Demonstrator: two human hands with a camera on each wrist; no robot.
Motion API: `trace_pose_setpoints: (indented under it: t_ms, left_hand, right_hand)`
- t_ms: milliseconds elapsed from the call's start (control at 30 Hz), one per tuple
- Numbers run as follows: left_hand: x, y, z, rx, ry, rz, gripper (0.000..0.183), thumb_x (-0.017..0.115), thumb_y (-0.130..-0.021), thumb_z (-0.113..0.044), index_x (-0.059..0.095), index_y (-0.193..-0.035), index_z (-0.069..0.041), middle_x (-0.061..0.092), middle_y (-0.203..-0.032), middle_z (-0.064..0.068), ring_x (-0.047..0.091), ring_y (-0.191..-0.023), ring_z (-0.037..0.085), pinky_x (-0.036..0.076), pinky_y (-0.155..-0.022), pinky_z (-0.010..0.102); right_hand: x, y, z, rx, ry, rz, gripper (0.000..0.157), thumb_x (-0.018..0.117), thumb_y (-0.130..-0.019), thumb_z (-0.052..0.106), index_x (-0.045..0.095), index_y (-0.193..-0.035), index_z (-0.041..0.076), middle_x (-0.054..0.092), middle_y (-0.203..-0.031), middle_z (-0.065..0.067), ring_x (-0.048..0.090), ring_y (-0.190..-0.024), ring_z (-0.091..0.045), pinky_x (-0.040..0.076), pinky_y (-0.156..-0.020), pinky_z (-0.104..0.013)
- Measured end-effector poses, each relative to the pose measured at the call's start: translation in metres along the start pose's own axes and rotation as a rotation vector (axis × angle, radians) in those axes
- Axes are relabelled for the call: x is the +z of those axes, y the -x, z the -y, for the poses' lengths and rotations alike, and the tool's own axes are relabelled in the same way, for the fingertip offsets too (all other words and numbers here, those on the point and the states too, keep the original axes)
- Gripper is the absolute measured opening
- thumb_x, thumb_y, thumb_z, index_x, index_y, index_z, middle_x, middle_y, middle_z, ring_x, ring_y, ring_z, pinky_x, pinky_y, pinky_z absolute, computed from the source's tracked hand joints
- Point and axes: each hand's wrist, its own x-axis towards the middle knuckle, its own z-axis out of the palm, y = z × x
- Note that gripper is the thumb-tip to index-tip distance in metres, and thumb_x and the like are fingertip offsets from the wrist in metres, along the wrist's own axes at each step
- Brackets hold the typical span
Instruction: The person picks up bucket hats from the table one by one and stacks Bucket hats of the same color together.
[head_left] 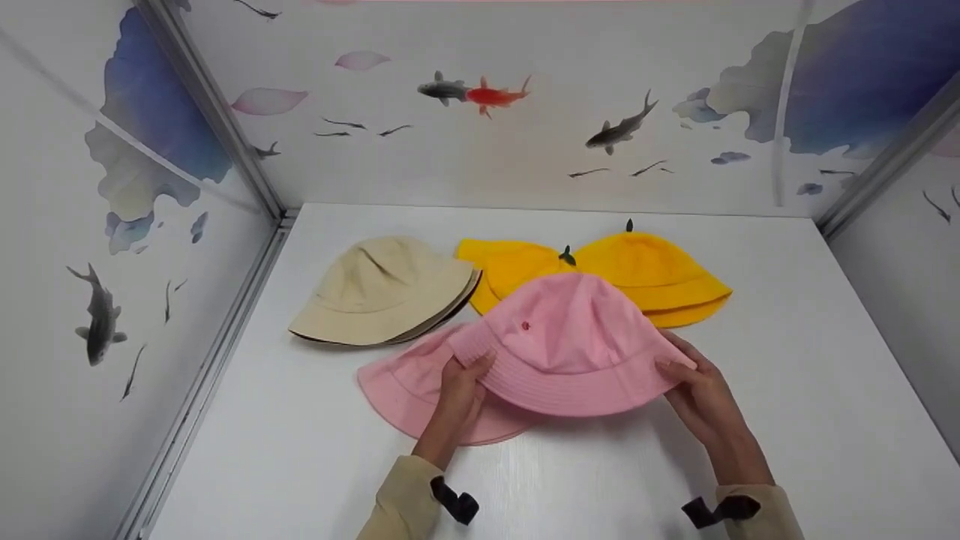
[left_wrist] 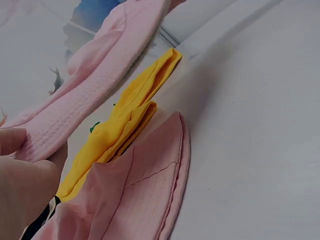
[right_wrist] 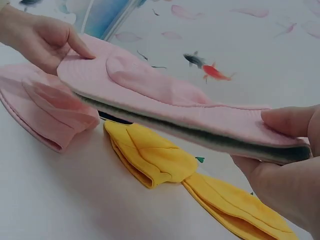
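- While the left hand (head_left: 463,394) pinches one end of the brim of the held pink hat (head_left: 574,341) between thumb and fingers, the right hand (head_left: 701,390) grips the opposite end the same way.
- The held pink hat is raised above the white surface (head_left: 817,375), crown up, a small red mark on its crown; the right wrist view shows a dark gap along its brim edge.
- Below the held pink hat and partly hidden to its left, a second pink hat (head_left: 397,382) lies on the surface.
- Beyond the held pink hat, to its left, sits a beige hat (head_left: 382,285) with a dark edge beneath its brim.
- Behind the held pink hat, two yellow hats (head_left: 645,262) touch each other, each topped by a green tip.
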Motion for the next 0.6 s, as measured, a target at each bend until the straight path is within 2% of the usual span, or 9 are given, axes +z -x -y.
trace_pose_setpoints:
  t_ms: [100, 233, 333, 467, 600]
  left_hand:
    - [-0.004, 0.001, -0.002, -0.011, -0.115, -0.022, 0.041, 0.057, -0.098, -0.003, 0.046, -0.137, 0.004, 0.059, -0.124, 0.009, 0.057, -0.108, 0.017, 0.051, -0.105, 0.03]
    - [-0.009, 0.002, -0.003, -0.027, -0.26, -0.052, 0.041, 0.057, -0.1, -0.009, 0.05, -0.139, 0.003, 0.058, -0.131, 0.014, 0.055, -0.109, 0.019, 0.048, -0.109, 0.034]
    - [-0.013, 0.001, -0.003, -0.039, -0.338, -0.062, 0.041, 0.059, -0.1, -0.011, 0.053, -0.137, 0.003, 0.06, -0.128, 0.014, 0.056, -0.104, 0.019, 0.053, -0.1, 0.029]
    - [-0.016, 0.0, -0.004, -0.023, -0.407, -0.06, 0.041, 0.063, -0.097, -0.014, 0.056, -0.133, 0.004, 0.064, -0.12, 0.015, 0.059, -0.093, 0.017, 0.054, -0.082, 0.024]
    - [-0.018, 0.0, -0.005, 0.003, -0.41, -0.062, 0.041, 0.063, -0.096, -0.01, 0.056, -0.133, 0.006, 0.067, -0.12, 0.018, 0.062, -0.088, 0.015, 0.058, -0.079, 0.026]
  right_hand:
    - [0.0, 0.0, 0.001, -0.001, 0.091, -0.05, 0.053, 0.063, -0.098, 0.014, 0.045, -0.148, 0.02, 0.061, -0.127, 0.01, 0.063, -0.103, -0.011, 0.055, -0.096, -0.023]
    - [0.0, 0.0, 0.001, -0.025, 0.266, -0.139, 0.06, 0.068, -0.096, 0.027, 0.043, -0.15, 0.02, 0.062, -0.123, 0.014, 0.063, -0.095, -0.009, 0.056, -0.089, -0.019]
    - [0.001, 0.001, -0.001, -0.038, 0.366, -0.193, 0.062, 0.068, -0.096, 0.032, 0.043, -0.151, 0.02, 0.059, -0.124, 0.015, 0.06, -0.094, -0.009, 0.056, -0.086, -0.017]
    - [0.002, 0.003, -0.003, -0.046, 0.425, -0.243, 0.06, 0.066, -0.096, 0.034, 0.044, -0.151, 0.022, 0.055, -0.128, 0.015, 0.057, -0.095, -0.009, 0.055, -0.082, -0.016]
    - [0.0, 0.003, -0.002, -0.052, 0.445, -0.281, 0.059, 0.066, -0.096, 0.037, 0.045, -0.15, 0.024, 0.055, -0.127, 0.015, 0.056, -0.093, -0.01, 0.054, -0.079, -0.015]
